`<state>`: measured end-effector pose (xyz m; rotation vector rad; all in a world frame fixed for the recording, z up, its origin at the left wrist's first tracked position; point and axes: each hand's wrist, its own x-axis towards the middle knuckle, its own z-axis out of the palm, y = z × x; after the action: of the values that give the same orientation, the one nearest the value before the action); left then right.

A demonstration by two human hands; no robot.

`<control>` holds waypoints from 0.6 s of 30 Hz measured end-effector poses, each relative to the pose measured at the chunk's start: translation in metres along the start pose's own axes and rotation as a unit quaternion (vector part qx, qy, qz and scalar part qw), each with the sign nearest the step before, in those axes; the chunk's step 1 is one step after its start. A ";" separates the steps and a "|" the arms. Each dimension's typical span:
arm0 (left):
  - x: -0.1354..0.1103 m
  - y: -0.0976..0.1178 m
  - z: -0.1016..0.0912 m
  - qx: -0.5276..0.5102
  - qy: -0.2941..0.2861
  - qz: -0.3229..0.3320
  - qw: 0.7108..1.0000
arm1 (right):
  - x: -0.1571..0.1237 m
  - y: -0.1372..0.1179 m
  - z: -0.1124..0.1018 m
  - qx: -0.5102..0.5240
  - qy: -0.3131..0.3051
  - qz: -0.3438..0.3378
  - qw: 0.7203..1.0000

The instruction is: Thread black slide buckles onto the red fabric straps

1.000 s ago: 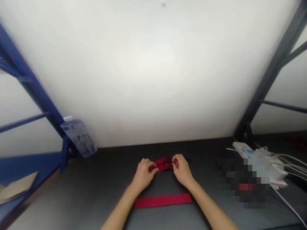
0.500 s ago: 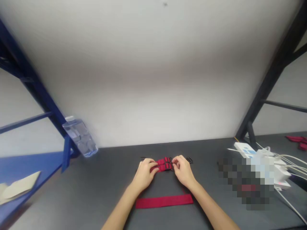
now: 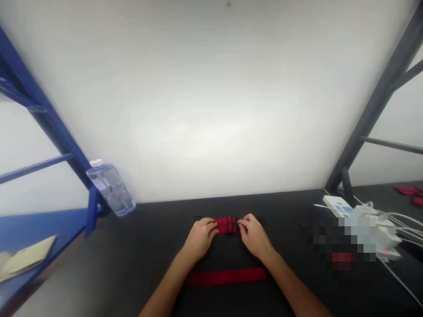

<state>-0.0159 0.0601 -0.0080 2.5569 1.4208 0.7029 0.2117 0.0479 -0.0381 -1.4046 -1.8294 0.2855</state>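
Note:
A short red strap piece with black bands [image 3: 227,225] lies doubled on the dark table [image 3: 99,259], directly in front of me. My left hand [image 3: 200,239] pinches its left end between thumb and fingers. My right hand [image 3: 254,237] grips its right end, where the fingertips partly hide it. Small black plastic rings [image 3: 261,220] lie just beyond my right fingers. A wider flat red band [image 3: 227,277] lies across the table nearer me, below and between my wrists.
A water bottle [image 3: 110,188] leans at the blue metal shelf frame [image 3: 49,132] on the left. Right of my hands are a white power strip [image 3: 337,206], white chargers and cables [image 3: 376,233], and a pixelated patch [image 3: 337,240]. Red straps [image 3: 408,190] lie far right.
The picture has turned darker. My right hand has shifted slightly rightward and my hands stand a little further apart, still on the red strap piece.

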 end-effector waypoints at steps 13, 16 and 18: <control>-0.007 0.004 0.000 0.017 0.017 -0.010 1.000 | -0.003 0.002 -0.004 0.017 -0.007 -0.003 1.000; -0.007 0.004 0.000 0.013 0.017 -0.013 1.000 | -0.003 0.000 -0.005 0.022 -0.016 0.004 1.000; -0.006 0.003 0.000 0.010 0.017 -0.015 1.000 | -0.002 0.000 -0.005 0.027 -0.015 0.010 0.999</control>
<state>-0.0160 0.0531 -0.0093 2.5448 1.4806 0.7336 0.2158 0.0446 -0.0357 -1.3892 -1.8188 0.3646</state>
